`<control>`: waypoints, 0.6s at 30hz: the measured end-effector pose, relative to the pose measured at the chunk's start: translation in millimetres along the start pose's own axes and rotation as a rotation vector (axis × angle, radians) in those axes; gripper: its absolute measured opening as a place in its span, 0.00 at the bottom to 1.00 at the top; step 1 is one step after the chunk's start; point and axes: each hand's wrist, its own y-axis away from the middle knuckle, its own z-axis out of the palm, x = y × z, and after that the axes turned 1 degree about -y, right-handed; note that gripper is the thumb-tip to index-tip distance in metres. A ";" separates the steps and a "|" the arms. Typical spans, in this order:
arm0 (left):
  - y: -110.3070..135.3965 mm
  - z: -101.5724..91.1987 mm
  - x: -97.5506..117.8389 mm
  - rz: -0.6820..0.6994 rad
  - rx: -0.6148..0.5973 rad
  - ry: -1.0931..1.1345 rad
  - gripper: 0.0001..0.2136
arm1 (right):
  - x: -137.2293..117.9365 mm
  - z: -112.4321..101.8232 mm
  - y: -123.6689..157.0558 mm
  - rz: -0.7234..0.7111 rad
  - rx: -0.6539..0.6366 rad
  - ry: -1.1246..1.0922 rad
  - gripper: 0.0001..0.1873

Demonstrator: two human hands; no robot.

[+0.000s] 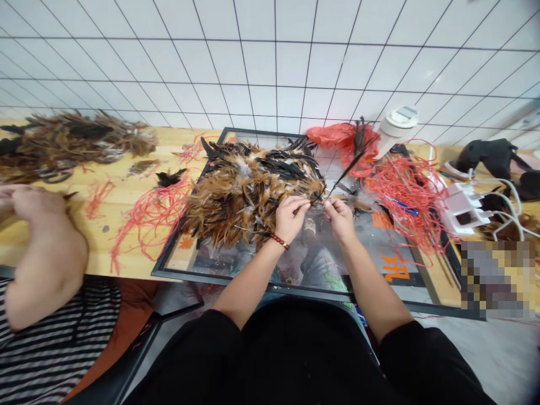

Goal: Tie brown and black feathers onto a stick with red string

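Observation:
My left hand [290, 216], with a red bead bracelet on its wrist, is closed in a pinch on the base of a thin dark feather [343, 171] that slants up to the right. My right hand [338, 219] is closed beside it, its fingertips pinched near the same feather's base; what they hold is too small to make out. Both hands hover over a glass pane in a black frame [236, 277]. Just left of them a heap of brown, black and white feathers [248, 194] lies on the glass.
Tangles of red string [407, 197] lie right of my hands, with a red plastic bag [337, 138] and a white spool [396, 129] behind. A white power strip [462, 208] sits far right. At the left, a co-worker's arm [46, 253] and another feather pile [71, 140].

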 end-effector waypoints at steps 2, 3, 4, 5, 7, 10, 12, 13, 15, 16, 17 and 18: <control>1.1 4.1 -0.3 -0.044 -0.070 0.140 0.06 | -0.1 4.1 3.6 -0.007 -0.094 0.041 0.25; 1.2 5.7 -0.9 -0.076 -0.089 0.197 0.06 | -0.5 5.4 5.2 -0.012 -0.136 0.064 0.26; 1.1 7.0 -1.8 -0.112 -0.106 0.242 0.06 | -1.1 6.4 6.5 -0.016 -0.167 0.084 0.26; 1.0 7.7 -2.8 -0.148 -0.120 0.280 0.07 | -1.7 7.1 7.5 -0.019 -0.187 0.100 0.26; 0.7 8.2 -4.8 -0.212 -0.142 0.354 0.07 | -2.8 8.1 8.8 -0.023 -0.204 0.115 0.27; 0.9 8.0 -5.9 -0.285 -0.161 0.470 0.09 | -3.4 9.2 9.0 -0.039 -0.246 0.134 0.28; 1.0 7.7 -4.7 -0.337 -0.164 0.536 0.09 | -3.2 6.9 7.5 -0.067 -0.295 0.189 0.27; 0.9 7.5 -3.6 -0.366 -0.156 0.562 0.10 | -3.1 3.7 6.0 -0.102 -0.302 0.245 0.26; 0.0 6.7 -0.7 -0.435 -0.122 0.612 0.13 | -3.5 -8.4 1.7 -0.214 -0.211 0.425 0.22; -0.7 6.2 1.1 -0.474 -0.106 0.636 0.15 | -3.9 -17.2 -0.8 -0.271 -0.109 0.545 0.19; -1.4 5.7 2.9 -0.510 -0.096 0.660 0.16 | -4.6 -27.4 -3.3 -0.307 0.020 0.678 0.17; -2.1 5.3 4.7 -0.539 -0.094 0.681 0.17 | -5.4 -38.3 -5.6 -0.307 0.158 0.816 0.16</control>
